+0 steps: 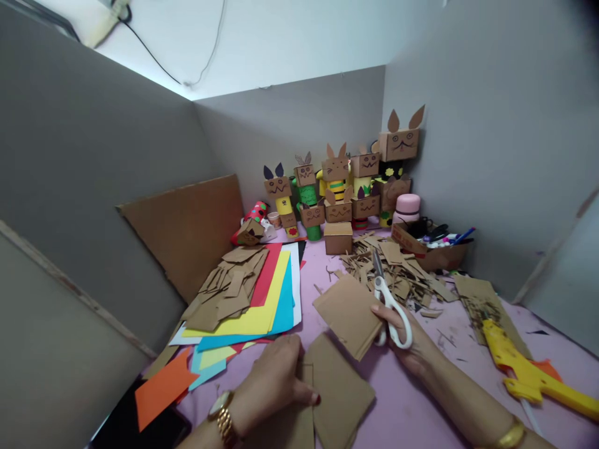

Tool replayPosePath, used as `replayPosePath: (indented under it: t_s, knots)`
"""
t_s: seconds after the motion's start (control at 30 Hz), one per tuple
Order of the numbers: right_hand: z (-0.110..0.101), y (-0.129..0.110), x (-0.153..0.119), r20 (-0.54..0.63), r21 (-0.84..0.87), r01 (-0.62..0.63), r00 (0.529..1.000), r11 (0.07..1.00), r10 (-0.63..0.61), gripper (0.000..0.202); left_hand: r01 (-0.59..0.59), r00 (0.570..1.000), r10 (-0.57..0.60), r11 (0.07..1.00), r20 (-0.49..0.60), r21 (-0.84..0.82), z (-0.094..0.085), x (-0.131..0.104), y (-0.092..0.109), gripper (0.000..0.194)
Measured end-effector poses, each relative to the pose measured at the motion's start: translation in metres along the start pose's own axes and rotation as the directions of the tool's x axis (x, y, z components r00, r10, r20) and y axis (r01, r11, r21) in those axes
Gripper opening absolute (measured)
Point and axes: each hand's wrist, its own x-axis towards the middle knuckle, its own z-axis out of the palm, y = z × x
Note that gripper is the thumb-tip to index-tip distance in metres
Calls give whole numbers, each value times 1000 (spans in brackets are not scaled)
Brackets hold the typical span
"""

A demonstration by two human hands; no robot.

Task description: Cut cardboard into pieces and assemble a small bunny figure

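Note:
My right hand [406, 340] grips a stack of square cardboard pieces [349, 315] by its right corner. White-handled scissors [392, 305] are in the same hand, their blades pointing up and away. Below, my left hand [281, 374], with a gold watch at the wrist, is closed at the edge of a flat cardboard sheet [290, 427], its thumb on top; the other fingers curl out of sight. Another cardboard piece [339, 393] lies just right of my left thumb, partly under the held stack.
Coloured paper [234, 325] and cut cardboard [229, 287] lie left. Scraps [402, 268] are piled behind the scissors. A yellow glue gun [528, 374] rests at right. Cardboard animal figures [337, 168], a pink-lidded bottle [407, 206] and a box of pens [440, 252] stand behind.

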Motion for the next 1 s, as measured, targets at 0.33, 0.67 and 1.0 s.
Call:
replayPosePath:
  t_s: [0.33, 0.67, 1.0]
  knots:
    - [0, -17, 4, -43, 111, 71, 997, 991, -67, 34, -89, 974, -15, 891, -225, -445, -51, 25, -11, 26]
    - [-4, -11, 6, -12, 144, 0, 1000, 990, 2, 44, -66, 923, -201, 759, -329, -648, -72, 97, -45, 45]
    - [1, -8, 3, -33, 165, -74, 996, 983, 81, 58, 14, 941, -226, 771, -253, -636, -73, 95, -76, 40]
